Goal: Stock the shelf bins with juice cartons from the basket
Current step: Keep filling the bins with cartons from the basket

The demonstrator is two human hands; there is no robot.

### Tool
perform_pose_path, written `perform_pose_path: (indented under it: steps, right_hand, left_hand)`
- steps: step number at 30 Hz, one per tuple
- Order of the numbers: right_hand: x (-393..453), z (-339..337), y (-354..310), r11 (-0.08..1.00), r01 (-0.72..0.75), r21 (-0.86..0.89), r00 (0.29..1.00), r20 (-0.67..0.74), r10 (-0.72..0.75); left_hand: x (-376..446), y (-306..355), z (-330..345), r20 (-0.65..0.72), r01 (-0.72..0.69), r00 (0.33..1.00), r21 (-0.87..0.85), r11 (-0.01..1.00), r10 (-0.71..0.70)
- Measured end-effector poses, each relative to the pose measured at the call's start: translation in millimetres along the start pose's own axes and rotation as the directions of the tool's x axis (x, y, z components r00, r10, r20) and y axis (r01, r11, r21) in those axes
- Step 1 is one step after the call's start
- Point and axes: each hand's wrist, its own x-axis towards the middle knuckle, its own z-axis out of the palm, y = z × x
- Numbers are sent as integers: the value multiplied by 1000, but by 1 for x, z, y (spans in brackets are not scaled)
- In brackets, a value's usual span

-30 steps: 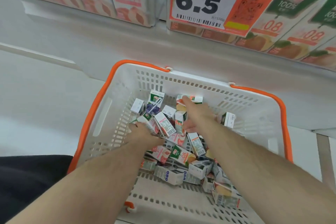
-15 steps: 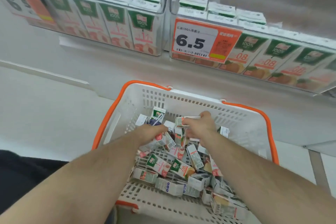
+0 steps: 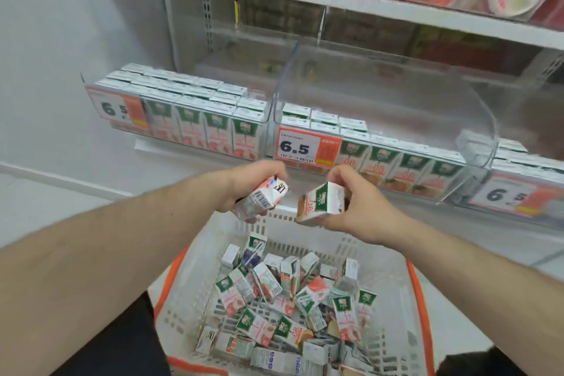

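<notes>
Head view: we see both hands raised above the basket (image 3: 393, 278), in front of the shelf bins.
Left hand (image 3: 244, 185): we note the fingers curled round a pink-and-white carton (image 3: 259, 201), tilted, barcode side facing us.
Right hand (image 3: 355, 207): we note thumb and fingers pinching an orange-and-green carton (image 3: 320, 203), marked 08, tilted on its side.
Cartons: the two held cartons are near each other but apart.
Basket: white with orange rim, below the hands; we see a loose pile of juice cartons (image 3: 283, 308) in it, lying at all angles.
Left bin (image 3: 183, 119): clear, packed with upright pink cartons, price tag 6.5.
Middle bin (image 3: 381, 143): clear, partly filled; orange 08 cartons line its front, price tag 6.5.
Right bin (image 3: 518, 189): blurred; we can read only a 6.5 tag.
</notes>
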Motion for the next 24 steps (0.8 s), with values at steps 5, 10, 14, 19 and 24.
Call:
perform_pose_path:
  steps: [5,10,14,19,24]
  right_hand:
    - [-16,-18,-18,991,132,22,991,1,-132]
    - [-17,-26,-23,981,192,-15,979,70,-190]
    - [-17,-28,-31,969,242,-54,959,163,-231]
    - [-12,-27,-38,962,270,-41,947,191,-258]
    - [-15,-29,-39,954,291,-78,949,151,-277]
  left_hand:
    - [-26,15,2,-86,-215,975,-112,970,206]
    - [-30,17,6,-8,-360,924,314,878,382]
    - [-28,14,13,160,-384,918,592,709,363]
    - [-23,13,16,214,-451,887,588,671,409]
    - [-19,6,18,122,-469,856,591,656,502]
